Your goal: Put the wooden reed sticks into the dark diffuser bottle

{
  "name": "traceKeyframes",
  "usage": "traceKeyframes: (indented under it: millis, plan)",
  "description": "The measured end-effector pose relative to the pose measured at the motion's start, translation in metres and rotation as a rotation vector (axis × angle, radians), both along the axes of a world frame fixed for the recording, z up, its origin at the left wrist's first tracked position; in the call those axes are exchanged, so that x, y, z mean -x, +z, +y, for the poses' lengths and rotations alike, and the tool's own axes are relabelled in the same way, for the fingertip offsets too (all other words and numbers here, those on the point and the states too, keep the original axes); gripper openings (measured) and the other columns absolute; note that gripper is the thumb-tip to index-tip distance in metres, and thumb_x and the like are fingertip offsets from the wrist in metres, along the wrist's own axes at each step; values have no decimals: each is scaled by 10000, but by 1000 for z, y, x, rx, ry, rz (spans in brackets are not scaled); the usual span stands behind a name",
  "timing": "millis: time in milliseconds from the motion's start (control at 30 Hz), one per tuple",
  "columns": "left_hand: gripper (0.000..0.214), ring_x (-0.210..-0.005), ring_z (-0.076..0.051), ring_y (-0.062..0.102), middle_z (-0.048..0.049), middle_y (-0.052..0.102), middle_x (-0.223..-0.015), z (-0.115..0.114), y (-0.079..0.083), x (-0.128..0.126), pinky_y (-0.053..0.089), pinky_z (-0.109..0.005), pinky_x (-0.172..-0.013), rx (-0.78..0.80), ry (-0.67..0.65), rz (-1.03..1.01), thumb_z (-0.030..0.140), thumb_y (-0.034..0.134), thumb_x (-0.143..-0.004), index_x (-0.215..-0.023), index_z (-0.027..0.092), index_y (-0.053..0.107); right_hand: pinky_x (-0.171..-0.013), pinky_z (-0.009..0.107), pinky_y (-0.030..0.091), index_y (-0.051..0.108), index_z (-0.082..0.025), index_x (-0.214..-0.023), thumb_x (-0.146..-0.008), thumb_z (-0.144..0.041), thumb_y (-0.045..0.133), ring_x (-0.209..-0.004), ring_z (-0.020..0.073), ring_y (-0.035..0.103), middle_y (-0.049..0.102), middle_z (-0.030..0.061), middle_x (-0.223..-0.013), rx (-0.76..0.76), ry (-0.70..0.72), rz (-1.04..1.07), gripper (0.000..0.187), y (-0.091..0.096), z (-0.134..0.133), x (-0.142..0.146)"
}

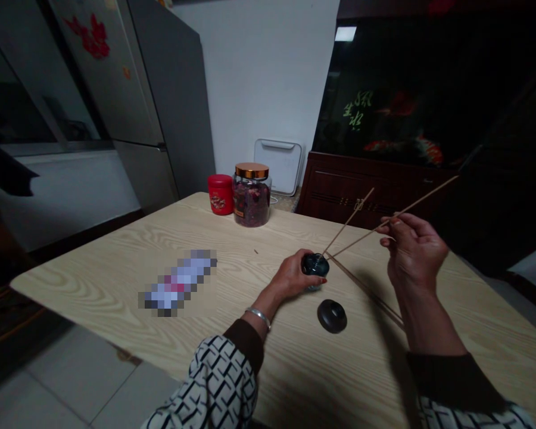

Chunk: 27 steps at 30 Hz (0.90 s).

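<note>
Pot: dark glossy round pot; it is sitting in the left hand, just above the tabletop, near the middle of the table; its underside is hidden by the fingers.

Left hand: left hand is closing around the pot, with the fingers curled against its side; a silver bangle is circling the wrist.

Right hand: right hand is raised above the table, nearly closed; its thumb and fingertips are pinching thin wooden sticks.

Sticks: the sticks are converging at the mouth of the pot and are fanning out upward; one is passing through the right hand's grip; a further thin line is running from the pot down toward the tabletop; it may be a stick or a shadow.

Disc: dark round lid is resting on the table, just below the pot.

Table: pale wood-grain table is supporting a pixelated, blurred object, left of the hands.

Far edge: glass jar of dried petals with a copper lid is standing beside a red canister; both are well apart from the hands.
</note>
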<state>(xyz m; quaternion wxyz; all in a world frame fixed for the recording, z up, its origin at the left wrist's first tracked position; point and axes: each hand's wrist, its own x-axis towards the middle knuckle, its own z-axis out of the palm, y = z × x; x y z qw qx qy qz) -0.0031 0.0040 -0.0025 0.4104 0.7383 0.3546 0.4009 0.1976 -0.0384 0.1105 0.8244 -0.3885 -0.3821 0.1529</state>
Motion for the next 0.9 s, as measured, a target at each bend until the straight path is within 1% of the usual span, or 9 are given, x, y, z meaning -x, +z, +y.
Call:
traceKeyframes:
  millis: [100,200,333,433,533,633,733,800,900]
  plan:
    - [699,-980,-231,646,-76,697,-1071,-1,1,0,513,-353,-890,4,11,10,411,863,-612,-1219,194,594,-412,164,449,666,-152,-864,-720,-234,757,-589,121,675,726,31,-770,-19,-9,-43,190,-4,1,10]
    - [700,-974,-233,643,-79,694,-1067,0,0,0,516,-357,-883,7,13,7,415,864,-608,-1216,194,597,-425,175,464,646,-160,-892,-737,-263,753,-613,136,692,725,28,-782,20,12,-88,215,-14,4,21]
    - [715,-980,-239,641,-85,689,-1069,0,-1,-1,521,-369,-883,13,7,-10,429,867,-604,-1221,192,594,-461,207,497,627,-173,-928,-751,-348,755,-639,154,704,724,39,-847,216,183,-225,280,-27,3,31]
    - [720,-976,-240,641,-92,687,-1068,0,0,-1,522,-381,-890,28,4,-25,410,871,-602,-1228,189,592,-471,223,488,631,-173,-948,-773,-470,723,-617,148,686,715,52,-889,377,293,-327,356,-33,3,22]
    - [714,-966,-239,642,-96,688,-1053,-1,1,-1,520,-397,-904,33,-7,-33,387,873,-601,-1226,181,595,-507,240,464,644,-173,-944,-836,-482,634,-621,152,666,714,66,-879,553,194,-571,327,-41,5,-6]
    - [706,-968,-239,640,-96,686,-1044,0,1,-1,520,-410,-914,38,-11,-42,370,874,-601,-1219,172,598,-649,288,464,688,-185,-884,-846,-351,602,-781,209,680,722,91,-906,909,8,-1092,190,-58,5,-34]
    - [710,-982,-241,637,-98,680,-1056,0,-1,-2,519,-420,-925,51,-10,-58,363,879,-592,-1214,170,596,-710,320,430,715,-187,-929,-868,-299,547,-942,264,661,709,133,-1023,1203,-85,-1461,211,-77,3,-45]
    - [711,-992,-246,635,-102,678,-1064,1,-2,-2,517,-428,-930,51,-10,-64,363,880,-592,-1214,171,594,-709,322,415,710,-179,-984,-899,-291,493,-981,271,653,695,149,-1070,1259,-114,-1544,258,-86,1,-44]
    - [702,-998,-252,634,-111,676,-1076,0,-1,-2,517,-430,-928,40,-17,-62,367,873,-608,-1220,168,592,-704,320,401,699,-184,-993,-905,-273,476,-990,267,651,702,142,-1056,1268,-147,-1555,256,-91,2,-40]
